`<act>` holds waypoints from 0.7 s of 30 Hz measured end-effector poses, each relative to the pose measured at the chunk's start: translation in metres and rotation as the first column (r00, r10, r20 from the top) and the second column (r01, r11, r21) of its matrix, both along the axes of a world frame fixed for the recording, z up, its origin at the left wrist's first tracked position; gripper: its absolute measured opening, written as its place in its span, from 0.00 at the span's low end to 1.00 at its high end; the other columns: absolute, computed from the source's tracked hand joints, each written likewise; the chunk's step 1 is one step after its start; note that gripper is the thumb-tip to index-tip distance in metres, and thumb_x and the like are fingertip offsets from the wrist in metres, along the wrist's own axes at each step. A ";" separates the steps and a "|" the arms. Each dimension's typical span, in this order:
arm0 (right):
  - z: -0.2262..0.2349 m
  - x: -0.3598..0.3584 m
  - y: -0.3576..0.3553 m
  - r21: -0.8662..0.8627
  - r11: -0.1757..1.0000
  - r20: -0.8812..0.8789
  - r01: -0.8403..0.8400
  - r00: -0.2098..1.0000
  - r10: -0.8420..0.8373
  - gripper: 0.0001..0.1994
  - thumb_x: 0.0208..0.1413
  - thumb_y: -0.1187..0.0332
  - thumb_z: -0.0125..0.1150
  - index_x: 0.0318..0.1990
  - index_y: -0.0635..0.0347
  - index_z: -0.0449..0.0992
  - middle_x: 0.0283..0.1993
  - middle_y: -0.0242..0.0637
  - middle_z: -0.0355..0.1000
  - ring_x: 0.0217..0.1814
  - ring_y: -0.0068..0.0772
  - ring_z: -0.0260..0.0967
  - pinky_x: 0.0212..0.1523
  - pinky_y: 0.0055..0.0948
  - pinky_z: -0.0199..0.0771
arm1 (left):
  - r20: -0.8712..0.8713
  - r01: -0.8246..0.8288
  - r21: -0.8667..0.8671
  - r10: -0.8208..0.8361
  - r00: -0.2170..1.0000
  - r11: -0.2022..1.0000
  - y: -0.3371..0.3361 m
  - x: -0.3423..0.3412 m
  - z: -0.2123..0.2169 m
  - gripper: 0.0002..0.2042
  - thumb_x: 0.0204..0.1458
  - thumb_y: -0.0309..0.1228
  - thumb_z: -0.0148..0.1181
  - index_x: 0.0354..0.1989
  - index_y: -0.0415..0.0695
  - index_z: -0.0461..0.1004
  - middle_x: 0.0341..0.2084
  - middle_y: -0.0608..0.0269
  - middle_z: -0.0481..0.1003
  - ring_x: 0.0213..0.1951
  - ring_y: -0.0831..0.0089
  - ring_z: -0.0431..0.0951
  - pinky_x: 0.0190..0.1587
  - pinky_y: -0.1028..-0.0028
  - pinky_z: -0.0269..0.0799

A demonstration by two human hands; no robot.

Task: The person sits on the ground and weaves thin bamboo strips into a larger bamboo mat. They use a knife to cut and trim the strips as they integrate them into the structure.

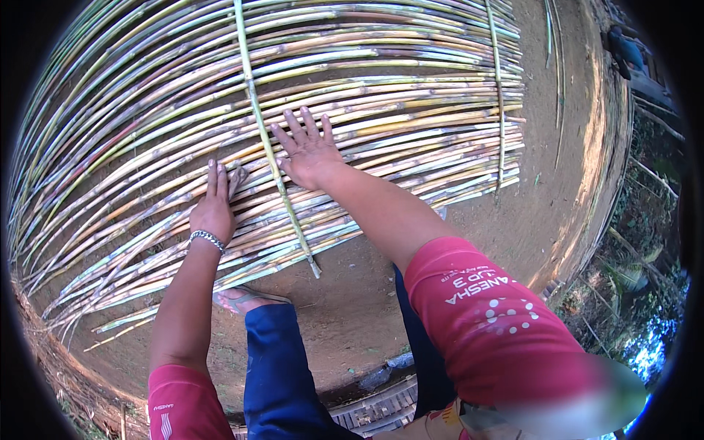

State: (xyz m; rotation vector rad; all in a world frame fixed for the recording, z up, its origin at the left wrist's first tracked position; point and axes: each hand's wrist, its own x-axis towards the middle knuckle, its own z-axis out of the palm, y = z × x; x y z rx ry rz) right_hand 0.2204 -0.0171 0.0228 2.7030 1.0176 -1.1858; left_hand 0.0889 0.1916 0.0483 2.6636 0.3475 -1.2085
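Observation:
Long cane stalks [411,121], yellow, green and purplish with jointed rings like sugarcane, lie side by side on the soil. A thinner green cross stalk [257,110] runs over them between my hands. My left hand [213,213], with a chain bracelet at the wrist, rests on the near stalks left of it, fingers stretched forward and nothing gripped. Right of the cross stalk, my right hand [312,154] lies on the canes with fingers spread, its thumb side close to the cross stalk. What is under both palms is hidden.
A second cross stalk [498,95] lies over the canes farther right. My sandalled foot [248,299] stands at the near edge of the row. Loose thin stalks [560,81] lie on the bare soil at the right, beside a bank with plants [623,279].

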 end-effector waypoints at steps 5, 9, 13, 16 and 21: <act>0.005 0.000 -0.002 0.022 1.000 -0.003 0.002 1.000 -0.002 0.36 0.73 0.47 0.38 0.82 0.40 0.37 0.87 0.38 0.24 0.88 0.51 0.15 0.81 0.61 0.16 | -0.004 -0.009 -0.003 0.009 1.000 1.000 0.001 -0.002 -0.008 0.46 0.52 0.21 0.56 0.81 0.47 0.40 0.82 0.62 0.33 0.44 0.56 0.85 0.40 0.61 0.82; -0.005 -0.004 -0.008 0.202 0.977 0.016 0.070 0.997 -0.074 0.34 0.71 0.48 0.44 0.81 0.45 0.47 0.86 0.44 0.33 0.87 0.55 0.23 0.81 0.62 0.20 | -0.063 -0.031 0.014 0.031 0.998 0.999 0.001 0.000 -0.002 0.47 0.52 0.20 0.55 0.81 0.48 0.38 0.82 0.64 0.31 0.45 0.57 0.85 0.39 0.62 0.82; -0.017 0.017 -0.007 0.259 0.922 0.313 0.289 0.878 -0.363 0.34 0.72 0.45 0.42 0.80 0.43 0.48 0.84 0.47 0.38 0.86 0.56 0.28 0.79 0.68 0.22 | -0.013 -0.023 0.003 0.023 1.000 1.000 0.001 0.002 -0.006 0.46 0.52 0.20 0.53 0.81 0.48 0.39 0.82 0.63 0.32 0.46 0.57 0.84 0.39 0.60 0.82; -0.035 0.023 -0.004 0.130 0.947 0.348 0.293 0.881 -0.320 0.37 0.69 0.40 0.44 0.80 0.40 0.48 0.85 0.46 0.37 0.87 0.55 0.29 0.79 0.69 0.24 | -0.067 0.035 0.005 -0.035 0.997 0.999 -0.001 0.005 -0.004 0.45 0.53 0.22 0.53 0.81 0.47 0.39 0.82 0.62 0.32 0.46 0.56 0.84 0.40 0.60 0.82; -0.041 0.024 0.002 0.098 0.963 0.400 0.251 0.876 -0.269 0.39 0.66 0.33 0.41 0.80 0.34 0.49 0.85 0.41 0.39 0.87 0.51 0.30 0.79 0.68 0.24 | -0.074 -0.055 -0.055 0.050 0.996 0.997 0.002 0.014 -0.002 0.44 0.54 0.21 0.52 0.81 0.48 0.41 0.82 0.61 0.34 0.45 0.57 0.84 0.42 0.60 0.82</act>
